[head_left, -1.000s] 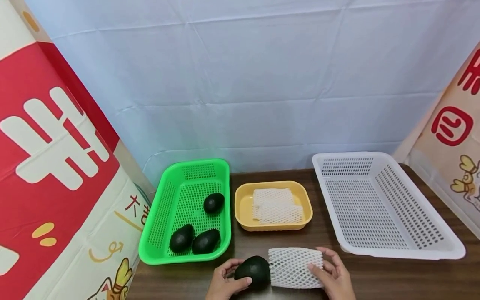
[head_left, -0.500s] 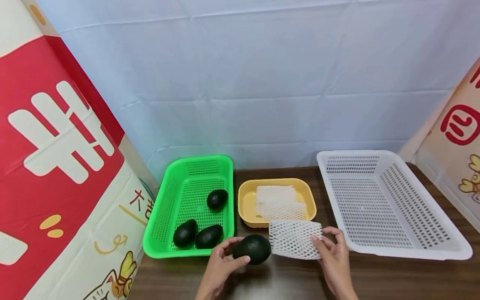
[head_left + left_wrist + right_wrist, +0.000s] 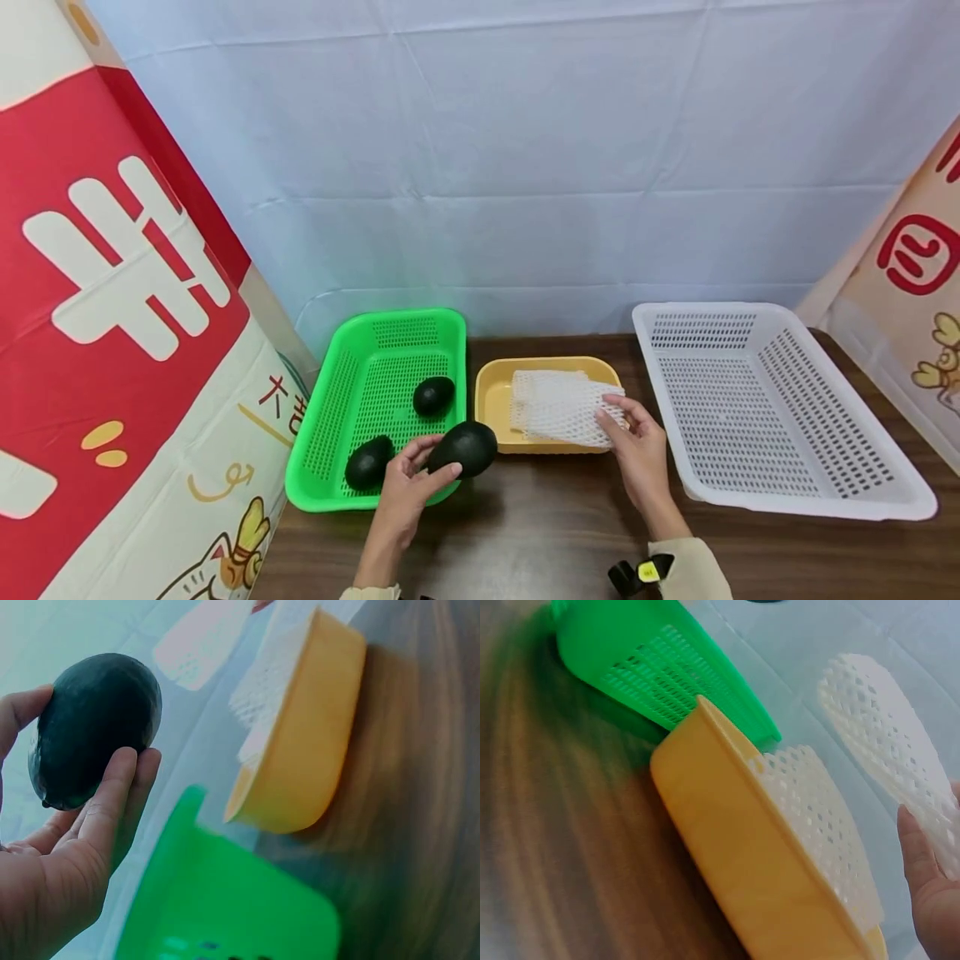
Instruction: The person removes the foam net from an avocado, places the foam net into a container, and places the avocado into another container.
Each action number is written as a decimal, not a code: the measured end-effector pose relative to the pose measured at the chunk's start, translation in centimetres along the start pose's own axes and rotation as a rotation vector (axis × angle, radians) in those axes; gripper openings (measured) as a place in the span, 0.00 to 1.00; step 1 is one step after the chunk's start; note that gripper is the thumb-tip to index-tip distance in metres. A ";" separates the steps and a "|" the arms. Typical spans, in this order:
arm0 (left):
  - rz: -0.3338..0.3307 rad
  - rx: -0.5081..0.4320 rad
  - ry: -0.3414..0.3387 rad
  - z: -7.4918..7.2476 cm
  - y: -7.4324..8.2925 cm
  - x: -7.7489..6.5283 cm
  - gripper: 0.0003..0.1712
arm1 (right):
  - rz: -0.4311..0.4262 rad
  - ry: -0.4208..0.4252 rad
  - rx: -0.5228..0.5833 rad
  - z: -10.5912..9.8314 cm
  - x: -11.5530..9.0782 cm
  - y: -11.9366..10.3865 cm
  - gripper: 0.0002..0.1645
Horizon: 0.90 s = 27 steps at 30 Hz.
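My left hand (image 3: 405, 492) grips a dark avocado (image 3: 468, 447), raised at the front right corner of the green basket (image 3: 297, 467). In the left wrist view, thumb and fingertips press opposite sides of the held avocado (image 3: 97, 731). My right hand (image 3: 639, 450) pinches one end of a white foam net sleeve (image 3: 577, 414) over the yellow tray (image 3: 489, 417). The right wrist view shows that sleeve (image 3: 889, 735) raised above the tray, apart from another foam net (image 3: 821, 825) inside it. Two avocados (image 3: 433, 396) show in the basket; my left hand blocks part of it.
On the right stands a white perforated basket (image 3: 795, 506). Brown wooden tabletop (image 3: 540, 533) lies in front of the containers. A pale cloth (image 3: 525, 167) hangs behind, and printed panels (image 3: 135, 275) flank both sides.
Both hands have lifted off the table and moved forward. The avocado has shifted left towards the green basket, away from the sleeve, while the right hand has brought the sleeve over the yellow tray.
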<state>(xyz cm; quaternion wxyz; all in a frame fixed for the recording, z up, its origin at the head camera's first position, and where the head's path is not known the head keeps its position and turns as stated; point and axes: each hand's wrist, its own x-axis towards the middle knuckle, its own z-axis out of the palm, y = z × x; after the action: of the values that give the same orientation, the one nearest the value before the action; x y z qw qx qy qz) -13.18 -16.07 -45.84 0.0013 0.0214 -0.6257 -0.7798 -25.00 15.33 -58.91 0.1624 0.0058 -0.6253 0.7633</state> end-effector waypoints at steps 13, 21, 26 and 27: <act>0.057 0.016 0.006 -4.3 3.2 2.3 0.33 | 0.056 -0.060 -0.434 2.5 3.6 -0.2 0.31; 0.078 0.154 -0.031 -6.7 5.5 5.0 0.30 | 0.112 -0.200 -0.718 6.0 2.6 -7.9 0.31; 0.077 0.184 -0.024 -7.5 6.9 6.6 0.32 | 0.103 -0.295 -0.842 6.7 2.6 -7.8 0.31; 0.074 0.180 -0.019 -7.6 7.2 7.0 0.32 | 0.098 -0.308 -0.865 6.8 2.6 -7.7 0.31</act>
<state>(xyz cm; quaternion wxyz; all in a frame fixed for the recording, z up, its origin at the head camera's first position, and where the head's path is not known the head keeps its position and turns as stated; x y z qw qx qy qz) -20.08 -25.29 -40.69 0.0224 -0.0091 -0.6937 -0.7199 -26.79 10.72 -49.54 0.0187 0.0213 -0.9029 0.4290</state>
